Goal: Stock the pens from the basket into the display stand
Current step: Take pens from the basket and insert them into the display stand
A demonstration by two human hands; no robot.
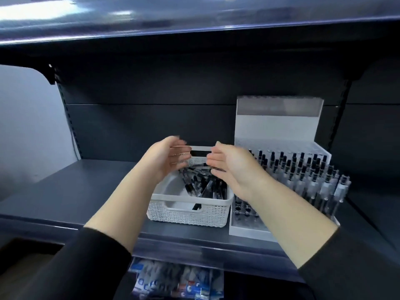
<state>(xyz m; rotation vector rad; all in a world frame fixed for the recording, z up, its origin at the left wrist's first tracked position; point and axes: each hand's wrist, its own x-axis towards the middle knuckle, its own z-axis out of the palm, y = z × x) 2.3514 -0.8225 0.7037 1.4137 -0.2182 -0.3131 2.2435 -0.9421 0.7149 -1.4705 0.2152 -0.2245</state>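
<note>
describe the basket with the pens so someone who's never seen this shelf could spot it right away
On the dark grey shelf, look just left of the white display stand with its rows of upright pens. The basket sits beside it near the front edge, below the left hand and right hand. It is the only white perforated tub, with a cut-out handle, holding a loose jumble of black-and-clear pens.

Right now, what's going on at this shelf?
A person is stocking pens. Both hands, the left hand and the right hand, hover open above the white basket, holding nothing. The basket has loose pens piled toward its right side. The display stand beside it on the right is mostly filled with upright pens, with some front-left slots apparently empty.
</note>
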